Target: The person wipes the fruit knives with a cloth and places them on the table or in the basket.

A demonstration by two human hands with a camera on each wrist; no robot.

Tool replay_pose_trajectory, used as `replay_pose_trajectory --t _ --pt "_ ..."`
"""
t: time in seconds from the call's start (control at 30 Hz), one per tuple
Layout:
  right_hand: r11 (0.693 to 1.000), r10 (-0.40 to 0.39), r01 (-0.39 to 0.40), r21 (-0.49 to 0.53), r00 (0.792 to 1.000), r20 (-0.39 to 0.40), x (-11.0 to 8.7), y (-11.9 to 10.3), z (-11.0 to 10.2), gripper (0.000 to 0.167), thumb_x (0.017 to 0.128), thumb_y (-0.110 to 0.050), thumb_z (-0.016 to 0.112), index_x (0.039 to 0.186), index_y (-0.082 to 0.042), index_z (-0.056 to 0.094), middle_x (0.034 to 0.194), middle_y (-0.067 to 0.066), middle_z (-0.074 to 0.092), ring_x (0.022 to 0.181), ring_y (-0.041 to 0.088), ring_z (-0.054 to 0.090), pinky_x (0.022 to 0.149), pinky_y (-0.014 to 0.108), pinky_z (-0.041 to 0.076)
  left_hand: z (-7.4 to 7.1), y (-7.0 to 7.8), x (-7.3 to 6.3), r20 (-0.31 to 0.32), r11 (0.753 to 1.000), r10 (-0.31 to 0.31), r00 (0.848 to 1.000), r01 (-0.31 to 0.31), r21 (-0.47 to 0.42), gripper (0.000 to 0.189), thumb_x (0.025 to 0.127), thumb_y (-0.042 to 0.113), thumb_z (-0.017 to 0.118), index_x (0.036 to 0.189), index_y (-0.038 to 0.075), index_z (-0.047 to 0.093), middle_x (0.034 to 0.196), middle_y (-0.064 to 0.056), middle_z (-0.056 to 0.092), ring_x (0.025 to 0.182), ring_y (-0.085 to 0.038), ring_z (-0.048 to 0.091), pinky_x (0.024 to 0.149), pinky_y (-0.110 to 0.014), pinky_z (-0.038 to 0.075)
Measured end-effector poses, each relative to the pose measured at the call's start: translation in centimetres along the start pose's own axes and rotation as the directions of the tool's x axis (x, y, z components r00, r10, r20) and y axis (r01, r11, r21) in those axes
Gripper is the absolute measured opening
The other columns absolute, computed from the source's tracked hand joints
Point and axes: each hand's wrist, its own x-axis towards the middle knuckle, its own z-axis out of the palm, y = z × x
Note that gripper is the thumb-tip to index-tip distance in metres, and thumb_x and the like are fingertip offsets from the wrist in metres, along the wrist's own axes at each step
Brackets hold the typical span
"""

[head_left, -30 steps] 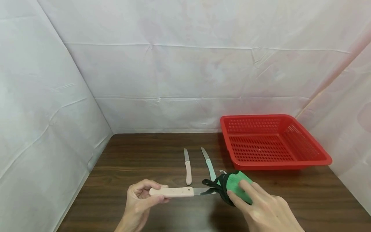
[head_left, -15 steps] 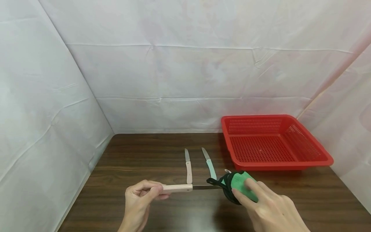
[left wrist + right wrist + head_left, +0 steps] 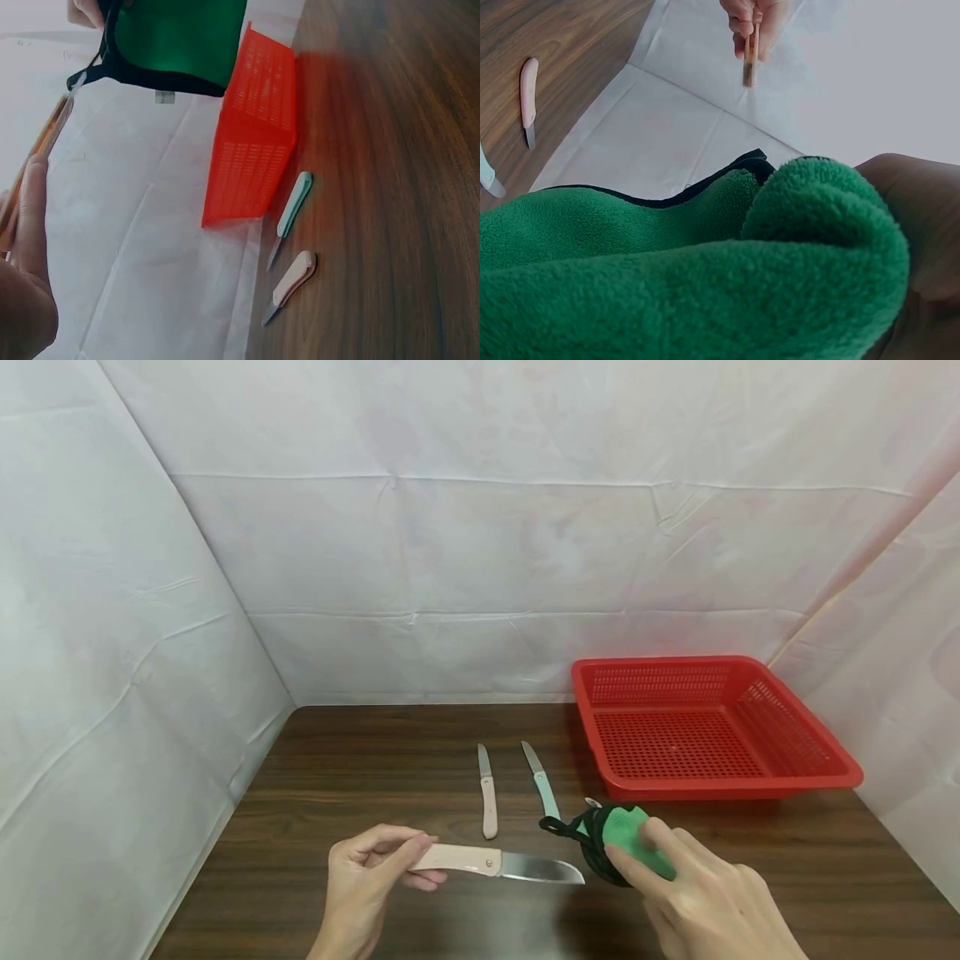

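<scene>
My left hand (image 3: pixel 375 877) pinches the pale-handled knife (image 3: pixel 465 860) by the end of its handle, between thumb and fingers. The blade points right, its flat side facing up toward the head camera. Bunched in my right hand (image 3: pixel 697 893) is a green cloth (image 3: pixel 626 837) with black edging and a black hanging loop, just right of the blade tip. In the right wrist view the fluffy green cloth (image 3: pixel 667 292) fills the lower part and hides most of the fingers.
Two more knives lie on the dark wooden table (image 3: pixel 360 768): a pink-handled knife (image 3: pixel 488 802) and a mint-handled knife (image 3: pixel 543 789), blades pointing away. A red plastic basket (image 3: pixel 727 789) stands at the back right. White sheeting (image 3: pixel 450 543) walls the back and sides.
The cloth has slid right, off the blade, which now shows whole. The knife has turned from edge-on to flat side up and its tip dips slightly. Both hands keep their hold.
</scene>
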Motion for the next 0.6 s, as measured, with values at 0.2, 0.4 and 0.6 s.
replay_pose_trajectory --t 0.2,0.4,0.6 --pt "1.000 0.021 -0.021 0.006 1.000 0.016 -0.19 0.09 0.12 0.024 0.080 -0.022 0.064 0.102 -0.022 0.071 0.094 -0.001 0.052 0.065 0.006 0.045 0.037 0.004 0.028 -0.37 -0.04 -0.02 0.078 0.998 -0.050 0.996 0.053 -0.038 0.020 0.088 -0.019 0.048 0.103 -0.016 0.062 0.102 -0.027 0.066 0.071 -0.033 0.069 0.060 -0.048 0.058" --pt "1.000 0.004 -0.005 -0.019 0.997 -0.080 -0.10 0.29 0.40 0.053 0.093 -0.033 0.019 0.097 -0.022 0.071 0.089 -0.003 0.049 0.060 0.004 0.039 0.035 0.004 0.020 -0.64 0.04 -0.17 0.144 0.982 -0.126 0.982 0.144 -0.123 0.029 0.081 -0.021 0.057 0.109 -0.016 0.059 0.112 -0.025 0.063 0.083 -0.032 0.069 0.072 -0.043 0.058" --pt "0.999 0.021 -0.024 -0.045 0.997 -0.073 -0.06 0.51 0.15 0.044 0.094 -0.031 0.029 0.099 -0.022 0.071 0.088 -0.002 0.050 0.057 0.002 0.036 0.036 0.003 0.019 -0.58 0.07 -0.18 0.138 0.983 -0.124 0.983 0.141 -0.119 0.029 0.079 -0.021 0.059 0.108 -0.018 0.058 0.110 -0.026 0.064 0.084 -0.034 0.069 0.072 -0.046 0.057"
